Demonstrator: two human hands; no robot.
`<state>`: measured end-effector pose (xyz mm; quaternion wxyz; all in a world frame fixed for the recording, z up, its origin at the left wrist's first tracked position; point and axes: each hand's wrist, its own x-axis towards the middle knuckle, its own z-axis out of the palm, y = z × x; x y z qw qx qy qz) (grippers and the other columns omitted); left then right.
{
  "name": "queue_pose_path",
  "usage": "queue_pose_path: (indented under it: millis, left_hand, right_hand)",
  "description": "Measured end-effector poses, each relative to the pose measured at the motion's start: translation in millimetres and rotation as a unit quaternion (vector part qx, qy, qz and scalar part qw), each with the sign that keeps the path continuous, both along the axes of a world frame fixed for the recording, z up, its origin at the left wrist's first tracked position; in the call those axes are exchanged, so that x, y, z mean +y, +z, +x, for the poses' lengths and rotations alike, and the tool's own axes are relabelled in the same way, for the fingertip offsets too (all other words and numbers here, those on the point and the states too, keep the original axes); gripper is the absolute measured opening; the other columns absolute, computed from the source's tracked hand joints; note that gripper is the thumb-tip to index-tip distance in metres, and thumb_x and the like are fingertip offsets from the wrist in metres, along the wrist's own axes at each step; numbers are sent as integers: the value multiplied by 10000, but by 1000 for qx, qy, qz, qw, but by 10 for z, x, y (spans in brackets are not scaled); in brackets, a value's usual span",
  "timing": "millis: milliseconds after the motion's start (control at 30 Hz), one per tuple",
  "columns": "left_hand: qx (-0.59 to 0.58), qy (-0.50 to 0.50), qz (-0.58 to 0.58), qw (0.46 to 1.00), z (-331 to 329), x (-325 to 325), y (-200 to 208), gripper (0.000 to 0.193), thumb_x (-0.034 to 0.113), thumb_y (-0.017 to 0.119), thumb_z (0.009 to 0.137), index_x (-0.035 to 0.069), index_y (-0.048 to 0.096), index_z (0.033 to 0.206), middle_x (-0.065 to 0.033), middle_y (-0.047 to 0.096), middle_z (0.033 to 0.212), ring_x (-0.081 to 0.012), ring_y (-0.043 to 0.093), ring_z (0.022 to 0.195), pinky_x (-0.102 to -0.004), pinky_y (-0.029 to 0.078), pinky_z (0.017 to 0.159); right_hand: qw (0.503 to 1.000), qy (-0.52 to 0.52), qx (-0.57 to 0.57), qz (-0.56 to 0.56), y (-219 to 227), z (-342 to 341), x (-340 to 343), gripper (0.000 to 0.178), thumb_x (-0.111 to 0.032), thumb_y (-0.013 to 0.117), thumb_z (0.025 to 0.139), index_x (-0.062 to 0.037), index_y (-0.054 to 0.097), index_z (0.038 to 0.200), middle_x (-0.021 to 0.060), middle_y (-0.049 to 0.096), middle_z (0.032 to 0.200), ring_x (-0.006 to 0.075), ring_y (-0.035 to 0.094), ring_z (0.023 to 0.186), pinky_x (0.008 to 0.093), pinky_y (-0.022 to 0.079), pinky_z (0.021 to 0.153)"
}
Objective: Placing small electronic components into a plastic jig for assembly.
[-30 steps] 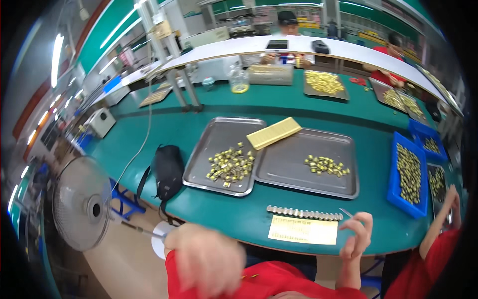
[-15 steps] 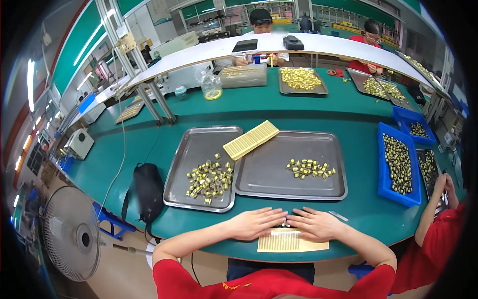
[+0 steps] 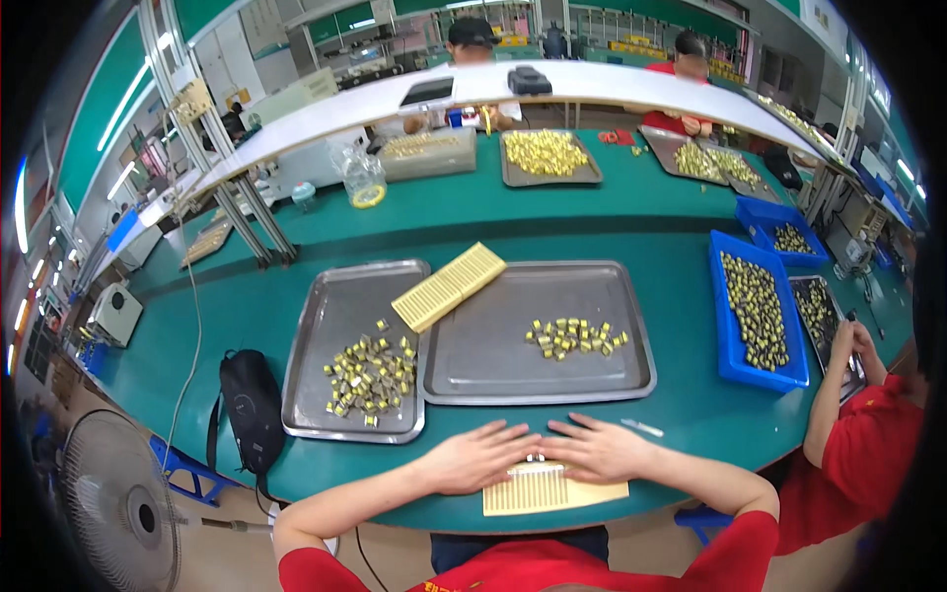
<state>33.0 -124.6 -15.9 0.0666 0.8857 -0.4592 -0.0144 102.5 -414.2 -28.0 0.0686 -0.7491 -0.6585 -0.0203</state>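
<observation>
A pale yellow slotted board (image 3: 552, 499) lies at the near edge of the green table. Over its far side my left hand (image 3: 480, 458) rests flat, fingers stretched out and pointing right. My right hand (image 3: 602, 451) lies opposite, also flat with fingers spread, its fingertips close to those of the left. A few small dark and shiny parts (image 3: 535, 458) show in the gap between the fingertips; what lies under the palms is hidden. A clear or shiny strip (image 3: 538, 471) runs along the board just below the hands.
Ahead stand two metal trays, left (image 3: 306, 395) and right (image 3: 473, 385), holding small yellow-and-dark parts. Another slotted board (image 3: 450, 286) bridges their rims. A blue bin (image 3: 727, 335) of parts stands right, near a co-worker's arm (image 3: 834, 385). A black pouch (image 3: 249, 409) lies left.
The whole view has shifted, so the table and trays sit further left in the picture. Both hands stay flat over the board, with little visible change in their pose.
</observation>
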Motion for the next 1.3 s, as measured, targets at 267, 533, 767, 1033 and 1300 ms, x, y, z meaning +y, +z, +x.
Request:
queue_pose_path:
  millis: [267,533,767,1033,1300]
  left_hand:
    - [-80,152,-39,984,-99,1,261,550,443,637,876,27,564,1229,-72,561,956,-219,567,837,-340,473,688]
    - [-181,131,-7,975,-61,-272,-85,486,527,608,882,103,585,1119,-36,562,824,-166,584,651,-261,466,406]
    - [-123,148,-13,981,7,-325,-128,478,548,577,898,128,557,1127,-72,580,814,-214,618,597,-303,473,386]
    - [-121,137,-22,983,58,-327,-217,453,540,553,916,148,554,1143,-84,585,814,-244,635,552,-320,487,383]
    - [-85,152,-44,984,40,-406,-200,463,517,558,918,151,555,1200,-122,589,839,-280,657,581,-356,511,410]
  right_hand:
    - [984,-46,-155,79,362,166,-131,396,-411,662,833,-105,643,1083,2,539,814,130,561,739,278,424,543]
    - [980,-100,-173,0,108,68,-37,547,-606,575,862,-129,617,1126,9,546,772,155,558,619,273,415,457]
    - [973,-117,-200,10,63,77,-239,598,-645,547,857,-123,641,1133,9,528,728,157,551,602,272,379,449]
    - [987,-66,-139,47,78,114,12,473,-530,626,870,-165,634,1170,10,513,686,148,558,537,270,413,377]
    - [989,-101,-107,31,65,167,104,332,-459,597,910,-197,606,1115,17,585,743,173,613,537,290,436,402]
